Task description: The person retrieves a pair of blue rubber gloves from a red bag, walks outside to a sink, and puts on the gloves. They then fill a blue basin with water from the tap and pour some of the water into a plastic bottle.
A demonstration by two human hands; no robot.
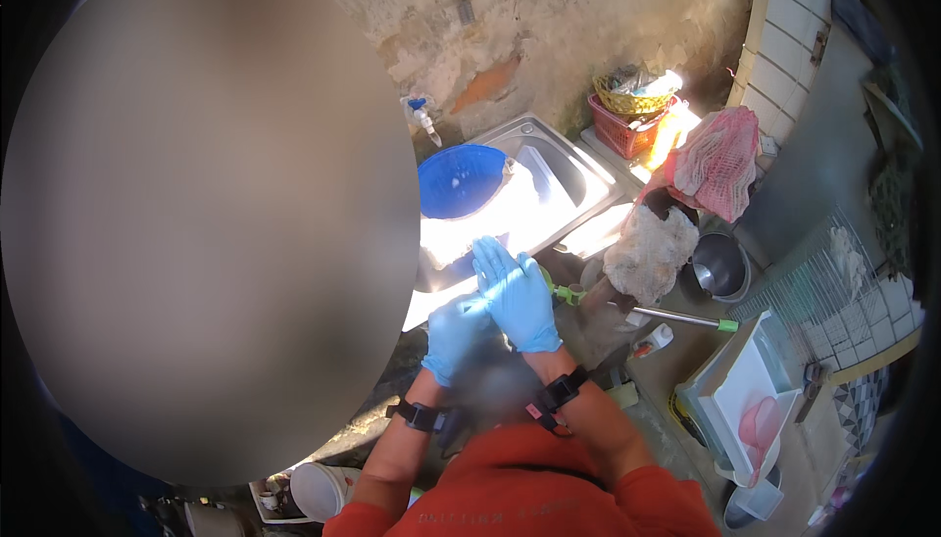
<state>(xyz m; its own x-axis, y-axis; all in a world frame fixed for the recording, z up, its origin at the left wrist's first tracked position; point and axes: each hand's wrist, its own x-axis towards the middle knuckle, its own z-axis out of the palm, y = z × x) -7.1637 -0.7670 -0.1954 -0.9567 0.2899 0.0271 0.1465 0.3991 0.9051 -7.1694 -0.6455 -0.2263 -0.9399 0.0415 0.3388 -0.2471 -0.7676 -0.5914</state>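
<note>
My right hand (514, 302), in a light blue disposable glove, lies against my gloved left hand (454, 331) at the near edge of the stainless steel sink (533, 129). The right fingers are stretched out, and no object shows in that hand. The left fingers are largely hidden behind the right hand and partly blurred. Beyond the hands, a blue plastic basin (459, 180) sits tilted in the sink. Glaring pale material (478, 228), perhaps cloth, lies along its near side. A white plastic tap with a blue handle (422, 114) projects from the wall above the basin.
A large blurred oval hides the left side. Right of the sink are a red plastic basket (621, 131), a pink mesh sack (717, 158), a whitish cloth (650, 254) and a metal pot (720, 266). A green-tipped pole (684, 318) and plastic bins (742, 390) are lower right.
</note>
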